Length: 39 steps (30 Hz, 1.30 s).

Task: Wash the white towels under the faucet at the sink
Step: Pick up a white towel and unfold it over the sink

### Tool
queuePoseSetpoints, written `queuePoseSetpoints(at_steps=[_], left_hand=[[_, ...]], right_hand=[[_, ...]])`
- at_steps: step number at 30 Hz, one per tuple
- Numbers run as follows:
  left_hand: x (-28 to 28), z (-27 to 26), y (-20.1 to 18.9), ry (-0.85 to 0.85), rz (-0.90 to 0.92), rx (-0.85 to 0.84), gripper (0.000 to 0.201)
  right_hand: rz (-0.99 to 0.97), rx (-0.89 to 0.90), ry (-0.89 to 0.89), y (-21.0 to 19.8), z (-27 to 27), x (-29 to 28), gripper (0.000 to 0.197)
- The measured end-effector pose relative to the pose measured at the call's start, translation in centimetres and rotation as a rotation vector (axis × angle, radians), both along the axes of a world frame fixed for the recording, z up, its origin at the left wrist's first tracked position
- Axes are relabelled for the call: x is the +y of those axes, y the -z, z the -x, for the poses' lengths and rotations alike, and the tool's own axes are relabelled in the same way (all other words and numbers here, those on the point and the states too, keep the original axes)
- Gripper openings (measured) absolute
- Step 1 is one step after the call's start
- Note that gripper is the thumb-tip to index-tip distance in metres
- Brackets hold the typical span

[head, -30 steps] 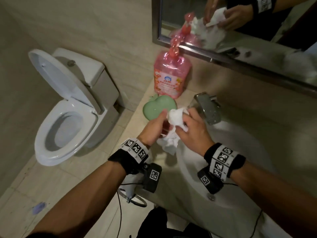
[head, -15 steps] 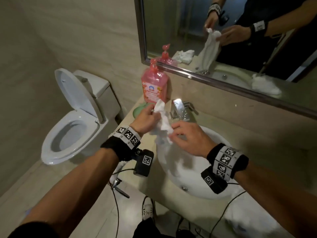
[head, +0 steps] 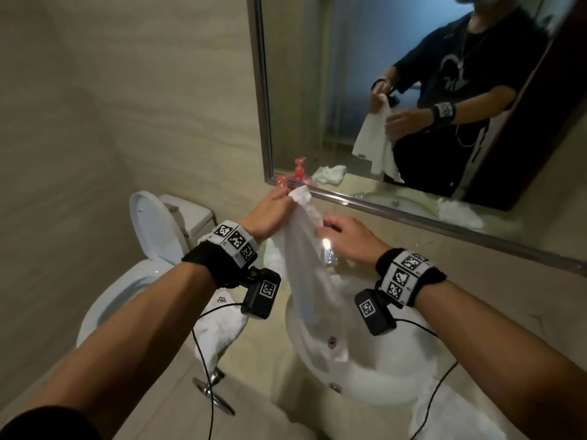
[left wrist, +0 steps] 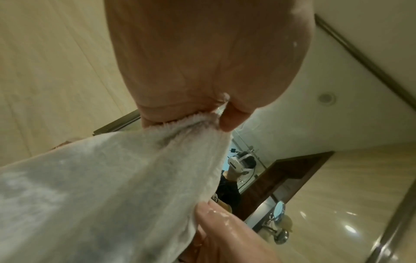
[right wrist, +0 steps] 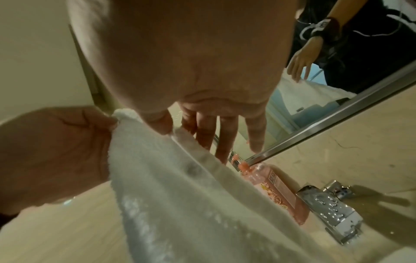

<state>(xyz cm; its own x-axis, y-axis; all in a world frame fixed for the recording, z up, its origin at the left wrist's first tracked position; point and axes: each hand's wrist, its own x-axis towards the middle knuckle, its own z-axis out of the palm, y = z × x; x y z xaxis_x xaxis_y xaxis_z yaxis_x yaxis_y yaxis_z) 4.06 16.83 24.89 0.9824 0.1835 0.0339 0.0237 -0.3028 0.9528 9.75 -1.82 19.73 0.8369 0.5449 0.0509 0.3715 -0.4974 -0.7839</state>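
Observation:
A wet white towel (head: pixel 305 268) hangs full length over the white sink basin (head: pixel 374 385). My left hand (head: pixel 287 196) pinches its top corner between thumb and fingers, seen close in the left wrist view (left wrist: pixel 216 113). My right hand (head: pixel 324 228) is just to the right of the towel's upper edge. Its fingers are straight and spread, and the thumb touches the hem (right wrist: pixel 180 128). The chrome faucet (head: pixel 328 254) shows behind the towel and at the right of the right wrist view (right wrist: pixel 333 211). No water stream is visible.
Another white towel (head: pixel 219 328) lies on the counter left of the basin, and one more (head: pixel 454 417) at the front right. A pink soap bottle (right wrist: pixel 276 186) stands by the mirror (head: pixel 413 90). An open toilet (head: pixel 152 249) is at the left.
The towel was bunched between both hands by the soap. My left hand has lifted it so it hangs open, my right hand has released its grip, and my view has tilted up.

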Motion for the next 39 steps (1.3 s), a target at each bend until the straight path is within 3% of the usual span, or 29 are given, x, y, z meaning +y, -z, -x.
queuePoseSetpoints(at_steps=[3,4,7,8,9,11,13,16,18,21,23,25,27,29,31,33,36,39], left_hand=[[0.5,0.6,-0.7,0.025,0.138,0.003,0.017],[0.6,0.7,-0.8,0.049,0.063,0.002,0.015],[1.4,0.5,-0.7,0.059,-0.395,0.013,0.036],[1.7,0.3,-0.7,0.042,-0.461,0.008,0.039],[2.2,0.2,-0.7,0.04,-0.444,-0.007,0.037],[2.8,0.3,-1.0,0.046,-0.238,-0.038,0.026],[3.2,0.4,-0.8,-0.011,-0.048,-0.056,0.018],[3.5,0.3,-0.2,-0.074,0.071,-0.027,0.009],[3.6,0.1,-0.2,-0.097,0.143,0.027,0.021],[2.9,-0.5,-0.5,-0.147,0.234,0.105,0.05],[1.5,-0.8,-0.8,-0.136,0.251,0.13,0.054],[-0.3,-0.8,-1.1,-0.125,0.209,0.086,0.048],[-1.4,-0.6,-1.1,-0.109,0.166,0.069,0.044],[-2.2,-0.2,-0.9,-0.048,0.142,0.055,0.038],[-2.5,-0.1,-0.8,-0.02,0.06,0.026,0.037],[-2.6,-0.2,-0.6,-0.101,-0.062,0.004,0.046],[-3.6,0.4,-0.3,-0.059,-0.007,0.016,0.045],[-3.7,1.0,-0.2,0.08,0.137,0.058,0.027]], right_hand=[[0.023,0.006,-0.063,-0.7,0.6,0.0,0.025],[0.003,-0.03,-0.051,-0.9,0.9,0.2,0.024],[-0.124,-0.112,0.005,-1.6,1.3,0.7,0.022],[-0.14,-0.115,-0.017,-1.9,1.4,0.7,0.017],[-0.126,-0.112,-0.056,-2.2,1.4,0.6,0.009],[-0.024,-0.13,-0.122,-2.1,1.1,0.4,0.003],[0.045,-0.12,-0.114,-1.5,0.6,-0.2,0.014],[-0.142,0.18,-0.042,-1.2,0.0,-0.6,0.025],[-0.347,0.324,0.038,-1.4,0.0,-0.1,0.035],[-0.377,0.169,0.144,-2.1,0.7,2.1,0.036],[-0.325,0.026,0.103,-2.9,2.2,4.3,0.026],[-0.324,0.002,0.078,-3.6,3.1,5.8,0.031],[-0.36,0.044,0.154,-4.5,3.0,6.1,0.046],[-0.393,0.097,0.279,-4.5,2.2,5.5,0.048],[-0.41,0.043,0.333,-3.8,2.2,5.5,0.045],[-0.407,-0.065,0.313,-3.1,2.7,6.3,0.046],[-0.356,-0.081,0.387,-2.8,1.7,5.8,0.05],[-0.258,-0.015,0.331,-3.4,0.3,3.8,0.052]])
